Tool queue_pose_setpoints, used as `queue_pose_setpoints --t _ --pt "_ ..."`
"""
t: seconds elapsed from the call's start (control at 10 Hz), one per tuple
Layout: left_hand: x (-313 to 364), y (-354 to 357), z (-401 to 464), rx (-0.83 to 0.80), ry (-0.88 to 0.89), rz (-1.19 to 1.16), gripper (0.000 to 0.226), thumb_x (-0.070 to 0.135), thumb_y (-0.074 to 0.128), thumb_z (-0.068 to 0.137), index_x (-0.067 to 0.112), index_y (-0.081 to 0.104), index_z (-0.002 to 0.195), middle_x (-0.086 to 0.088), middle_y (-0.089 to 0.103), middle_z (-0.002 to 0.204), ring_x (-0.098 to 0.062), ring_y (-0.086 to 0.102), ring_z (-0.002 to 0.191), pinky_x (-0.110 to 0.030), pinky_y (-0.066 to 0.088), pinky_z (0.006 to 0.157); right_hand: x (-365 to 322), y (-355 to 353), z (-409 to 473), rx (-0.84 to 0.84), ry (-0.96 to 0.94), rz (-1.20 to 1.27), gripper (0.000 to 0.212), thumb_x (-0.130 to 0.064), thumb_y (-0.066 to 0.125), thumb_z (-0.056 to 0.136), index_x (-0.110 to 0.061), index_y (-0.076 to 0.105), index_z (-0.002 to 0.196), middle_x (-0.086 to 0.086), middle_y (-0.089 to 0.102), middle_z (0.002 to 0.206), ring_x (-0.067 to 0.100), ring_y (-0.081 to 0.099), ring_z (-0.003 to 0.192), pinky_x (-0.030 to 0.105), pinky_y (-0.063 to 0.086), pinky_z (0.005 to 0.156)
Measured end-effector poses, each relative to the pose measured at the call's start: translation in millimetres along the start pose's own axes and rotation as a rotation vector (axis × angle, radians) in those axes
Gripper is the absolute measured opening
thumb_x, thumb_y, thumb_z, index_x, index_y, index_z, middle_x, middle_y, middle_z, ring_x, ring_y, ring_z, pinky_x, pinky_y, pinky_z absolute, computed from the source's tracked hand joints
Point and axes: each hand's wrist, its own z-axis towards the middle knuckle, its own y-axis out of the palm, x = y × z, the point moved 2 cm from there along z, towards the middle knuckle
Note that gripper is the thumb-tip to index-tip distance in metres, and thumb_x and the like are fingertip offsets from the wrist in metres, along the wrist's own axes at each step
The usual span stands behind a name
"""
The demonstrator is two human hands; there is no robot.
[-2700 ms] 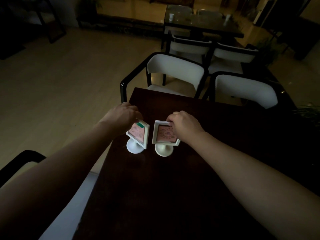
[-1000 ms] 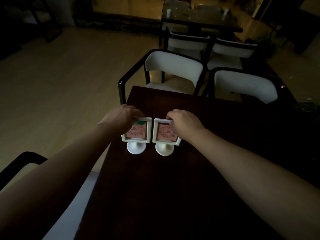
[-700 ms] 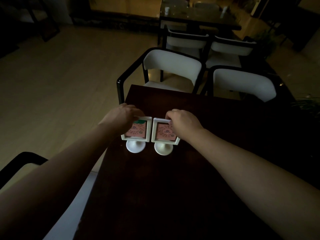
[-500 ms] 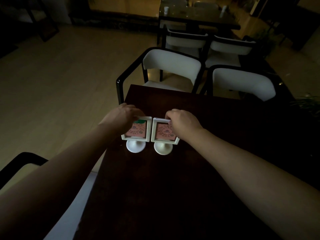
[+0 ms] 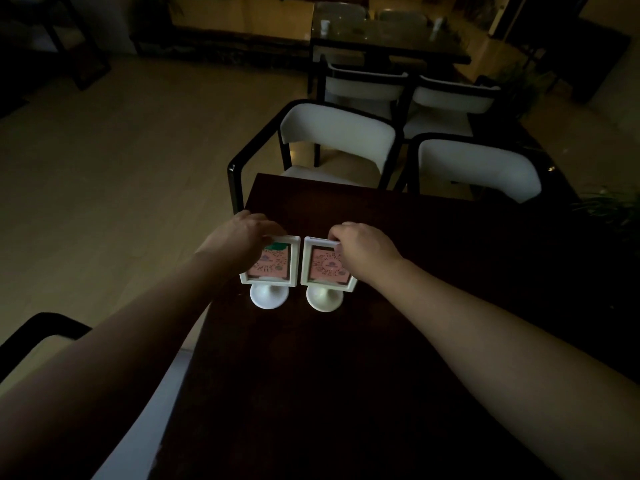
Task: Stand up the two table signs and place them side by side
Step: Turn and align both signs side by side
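Two white-framed table signs with pink cards stand upright on round white feet near the left edge of the dark table [image 5: 346,375]. The left sign [image 5: 277,268] and the right sign [image 5: 323,268] face me, their frames nearly touching. My left hand [image 5: 239,237] grips the top left corner of the left sign. My right hand [image 5: 363,244] pinches the top edge of the right sign and hides its upper right part.
Two white-backed chairs with black frames, one [image 5: 332,133] and another [image 5: 474,164], stand at the table's far edge. Behind them are two similar chairs and a second dark table [image 5: 388,39]. A chair arm [image 5: 38,327] shows at the lower left. Pale floor lies to the left.
The left sign has turned from an angled position to face me squarely, in line with the right sign. In the last second both hands and signs have barely moved.
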Motion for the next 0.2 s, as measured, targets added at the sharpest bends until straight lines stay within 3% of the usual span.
queue_pose_setpoints --t 0.2 --pt "6.7 -8.8 -6.4 -0.035 -0.094 -0.087 0.056 0.022 0.069 0.089 0.027 0.048 0.141 -0.004 0.057 0.133 -0.023 0.049 0.119 -0.039 0.046 0.093 5.9 0.5 -12.2 0.005 0.004 0.03 0.047 -0.013 0.063 0.092 -0.02 0.053 0.137 0.005 0.059 0.127 0.026 0.055 0.114 0.044 0.051 0.086"
